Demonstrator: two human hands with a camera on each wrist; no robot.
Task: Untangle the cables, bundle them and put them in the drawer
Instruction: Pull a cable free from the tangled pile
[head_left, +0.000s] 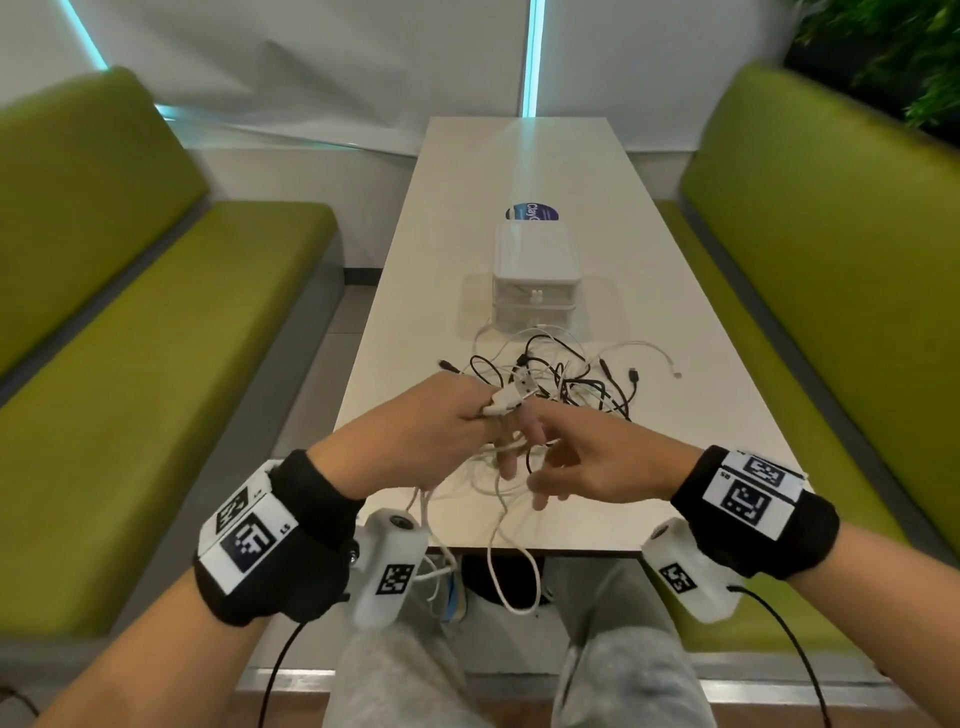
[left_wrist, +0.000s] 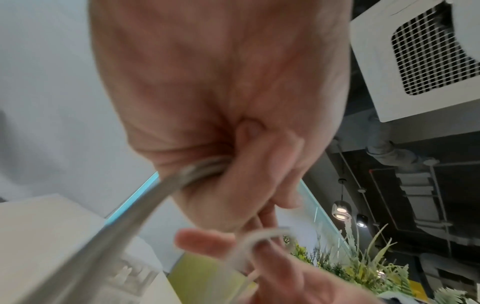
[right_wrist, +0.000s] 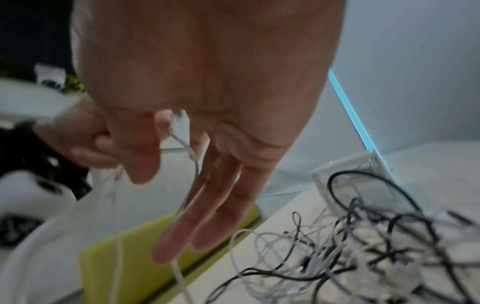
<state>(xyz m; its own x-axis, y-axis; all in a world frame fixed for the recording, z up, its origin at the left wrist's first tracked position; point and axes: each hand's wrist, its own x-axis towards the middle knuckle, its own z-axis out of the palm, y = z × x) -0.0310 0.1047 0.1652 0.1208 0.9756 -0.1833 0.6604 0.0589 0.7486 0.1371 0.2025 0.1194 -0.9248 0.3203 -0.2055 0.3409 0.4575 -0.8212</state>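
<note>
Left grip (head_left: 415, 431) round one white cable (head_left: 498, 499)

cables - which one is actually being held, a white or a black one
A white cable: the left hand grips it, its loop hanging off the table edge. The black cables lie loose in the tangle.

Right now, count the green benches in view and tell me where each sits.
2. The left bench runs along the left side of the table; the right bench runs along its right side. No others show.
</note>
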